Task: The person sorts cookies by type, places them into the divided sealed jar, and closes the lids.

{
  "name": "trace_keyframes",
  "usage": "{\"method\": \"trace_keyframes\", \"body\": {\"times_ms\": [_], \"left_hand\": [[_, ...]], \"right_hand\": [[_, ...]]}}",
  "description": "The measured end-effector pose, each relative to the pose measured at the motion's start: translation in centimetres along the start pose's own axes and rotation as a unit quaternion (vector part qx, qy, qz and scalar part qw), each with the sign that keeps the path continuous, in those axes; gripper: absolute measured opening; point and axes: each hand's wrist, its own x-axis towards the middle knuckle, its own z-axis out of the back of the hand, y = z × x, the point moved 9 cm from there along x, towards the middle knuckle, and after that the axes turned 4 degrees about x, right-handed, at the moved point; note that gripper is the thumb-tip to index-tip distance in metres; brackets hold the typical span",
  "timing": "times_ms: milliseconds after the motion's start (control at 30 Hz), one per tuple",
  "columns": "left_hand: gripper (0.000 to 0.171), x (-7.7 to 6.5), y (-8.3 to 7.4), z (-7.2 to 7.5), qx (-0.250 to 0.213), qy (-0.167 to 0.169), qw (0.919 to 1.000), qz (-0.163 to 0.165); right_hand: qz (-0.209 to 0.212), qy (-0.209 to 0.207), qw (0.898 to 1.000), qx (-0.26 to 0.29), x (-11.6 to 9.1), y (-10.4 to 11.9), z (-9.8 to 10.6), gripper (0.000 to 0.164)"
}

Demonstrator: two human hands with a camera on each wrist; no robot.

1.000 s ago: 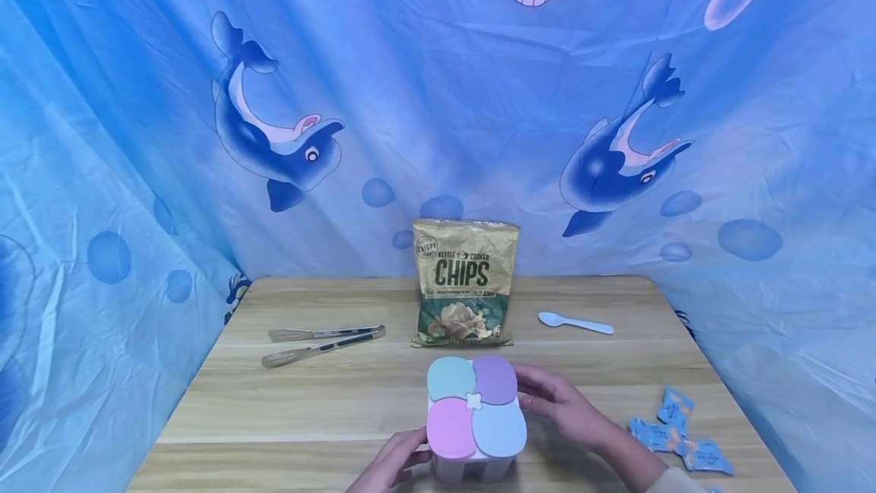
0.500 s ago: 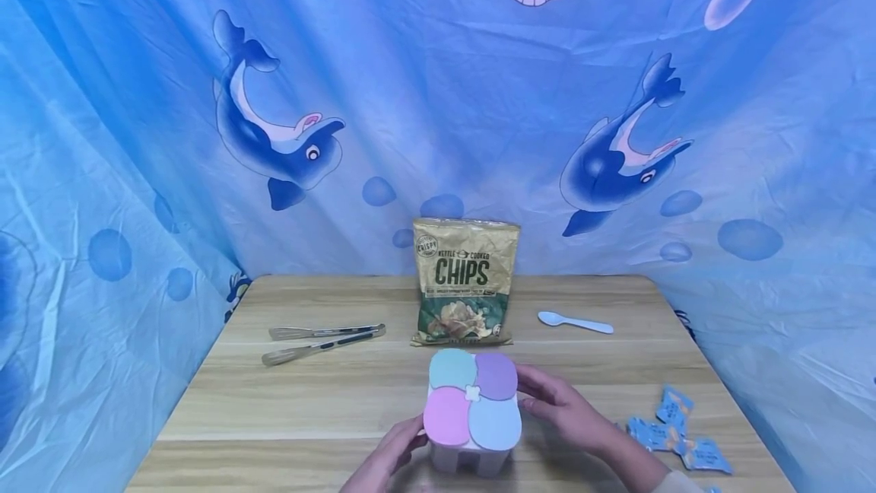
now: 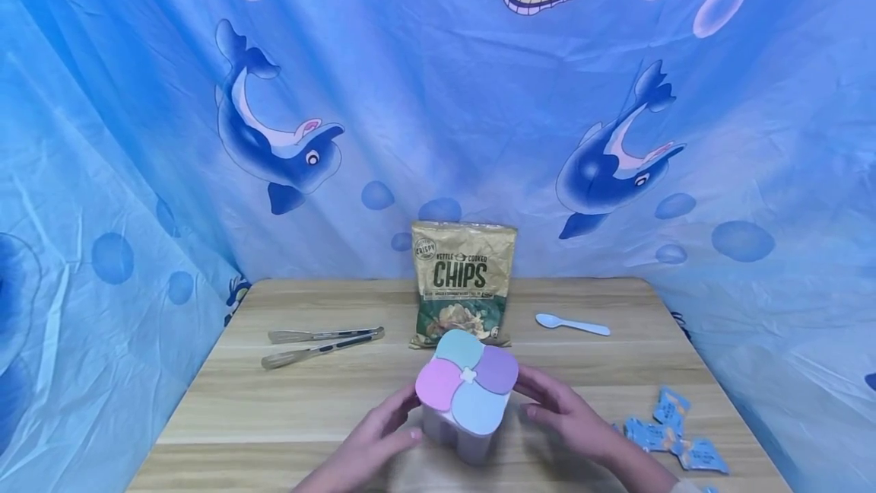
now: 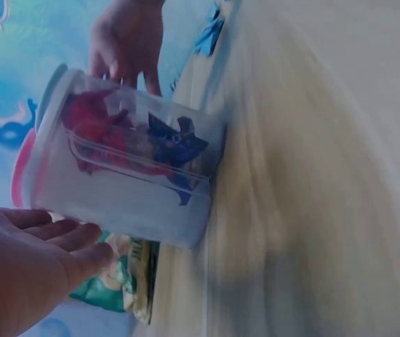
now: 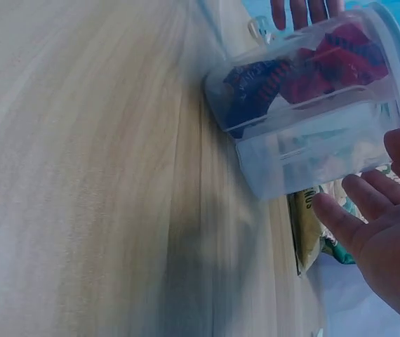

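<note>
A storage canister (image 3: 441, 432) with clear walls stands near the front of the table. Its lid (image 3: 477, 406) has teal, purple, blue and pink petals round a small white centre. Through the wall in the left wrist view, red and dark blue wrapped packets (image 4: 102, 130) show in one compartment; a pale compartment sits beside it. My left hand (image 3: 376, 440) is at the canister's left side, fingers extended along it below the lid, thumb apart. On the opposite side is my right hand (image 3: 561, 413), its fingertips by the wall and its thumb off it, as the right wrist view shows.
Behind the canister a bag of chips (image 3: 465, 276) stands upright near the backdrop. Metal tongs (image 3: 322, 345) lie at the left, a white spoon (image 3: 573, 324) at the right. Several small blue packets (image 3: 674, 436) lie near the right edge, beside my right forearm.
The canister has turned clockwise as seen from above, its teal petal going from back left to the back. My left hand has slid forward along its side, thumb now spread.
</note>
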Motion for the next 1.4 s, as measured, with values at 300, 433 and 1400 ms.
{"method": "trace_keyframes", "body": {"times_ms": [300, 433, 1400], "left_hand": [[0.065, 3.4, 0.7, 2.3, -0.072, -0.002, 0.9968, 0.035], [0.070, 4.7, 0.9, 2.8, -0.093, 0.005, 0.9947, 0.043], [0.065, 7.3, 1.5, 3.6, -0.059, -0.054, 0.9959, 0.043]], "right_hand": [[-0.018, 0.010, 0.999, 0.033, -0.7, -0.3, -0.5, 0.065], [-0.036, 0.014, 0.998, 0.046, -0.9, -0.4, -0.8, 0.064], [-0.033, -0.022, 0.997, -0.059, -2.3, 1.1, -1.5, 0.050]]}}
